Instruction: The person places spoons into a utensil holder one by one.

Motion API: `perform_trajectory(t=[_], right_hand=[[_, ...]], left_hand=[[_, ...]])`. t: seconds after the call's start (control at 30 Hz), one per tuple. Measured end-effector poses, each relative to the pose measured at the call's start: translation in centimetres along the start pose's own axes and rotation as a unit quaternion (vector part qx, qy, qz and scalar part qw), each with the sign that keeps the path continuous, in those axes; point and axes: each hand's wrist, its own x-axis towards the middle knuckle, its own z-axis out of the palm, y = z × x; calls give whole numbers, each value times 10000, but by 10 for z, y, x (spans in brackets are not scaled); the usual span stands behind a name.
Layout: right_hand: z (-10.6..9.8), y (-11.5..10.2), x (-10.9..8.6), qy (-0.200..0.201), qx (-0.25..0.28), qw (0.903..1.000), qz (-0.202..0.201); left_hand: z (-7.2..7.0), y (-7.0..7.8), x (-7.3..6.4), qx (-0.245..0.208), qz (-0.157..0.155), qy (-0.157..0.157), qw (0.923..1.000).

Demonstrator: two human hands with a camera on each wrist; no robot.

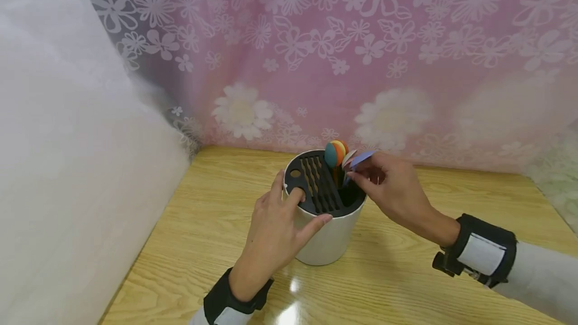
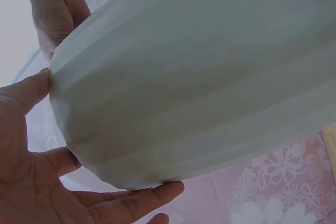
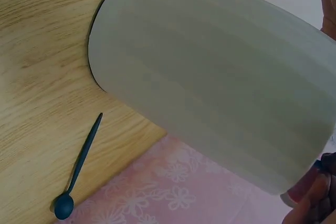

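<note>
A white round utensil holder [image 1: 325, 242] with a black slotted top stands upright on the table. My left hand [image 1: 273, 229] holds its near left rim, fingers spread over the top edge; in the left wrist view its fingertips [image 2: 170, 188] touch the ribbed white wall. At the holder's open right side my right hand [image 1: 390, 189] pinches a lilac-ended utensil [image 1: 361, 158], whose lower part is hidden. Beside it, spoons with a teal head [image 1: 331, 155] and orange and yellow heads stand in the holder. The right hand [image 3: 310, 203] is partly cut off in the right wrist view.
A dark teal spoon [image 3: 79, 163] lies on the wooden table [image 1: 217, 214], seen in the right wrist view. A pink flowered cloth [image 1: 316, 74] hangs behind the table, and a white sheet [image 1: 81, 139] stands along the left side.
</note>
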Motion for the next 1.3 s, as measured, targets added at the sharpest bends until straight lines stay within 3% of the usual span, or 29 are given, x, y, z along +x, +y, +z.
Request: perform_trajectory(t=[0.3,0.57,0.8,0.9,1.0,1.07,1.13,1.23,1.3], right_hand=[[9,5,-3,-144,-359,9992,42],[3,7,-6,-368,-640,9973,55],[-19,24,-6,-215,-580,9958,670],[-23,47,1,-563,-693,9911,984],[-20,78,8,-1506,-581,9769,1399],[-15,100,13,-2210,-364,9564,1875],[-6,120,17,-2753,-84,9289,2474],[15,147,21,-3068,290,8924,3296],[29,162,21,-3035,461,8775,3683]], left_hand=[[2,2,0,10,-62,-195,9998],[2,4,1,-15,-65,-186,9998],[0,3,3,142,27,-73,9999],[-1,3,3,141,-5,-26,9999],[-1,2,1,47,-81,-22,10000],[0,3,1,-20,-113,-33,9999],[0,3,0,-45,-110,-26,9999],[1,2,0,-31,-101,13,9999],[1,3,0,-44,-107,16,9999]])
